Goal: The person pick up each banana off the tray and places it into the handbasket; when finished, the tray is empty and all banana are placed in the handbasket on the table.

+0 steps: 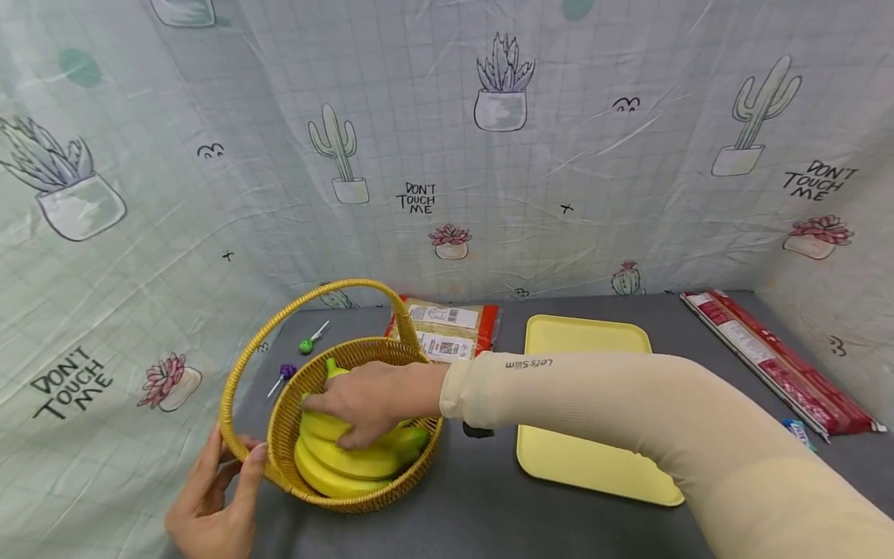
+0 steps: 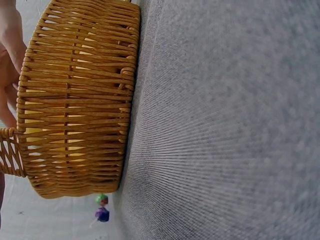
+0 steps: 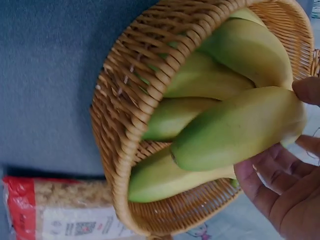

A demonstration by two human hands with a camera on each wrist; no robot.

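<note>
A round woven basket (image 1: 279, 425) with a tall arched handle stands at the left of the grey table. My left hand (image 1: 213, 505) pinches the near base of that handle between thumb and fingers. Inside the basket lie several yellow bananas (image 1: 342, 463), some with green ends. My right hand (image 1: 370, 396) reaches in from the right and grips a banana (image 3: 240, 127) on top. In the right wrist view, the thumb is at its upper side and the other fingers curl beneath it. The left wrist view shows the basket's woven outer wall (image 2: 80, 100) close up.
A yellow tray (image 1: 587, 466) lies right of the basket, partly hidden by my right sleeve. Behind the basket is a red-edged packet (image 1: 482, 326). Green (image 1: 306, 345) and purple lollipops (image 1: 288, 371) lie to the left. Far right are a long red packet (image 1: 782, 365) and a small blue wrapper (image 1: 798, 432).
</note>
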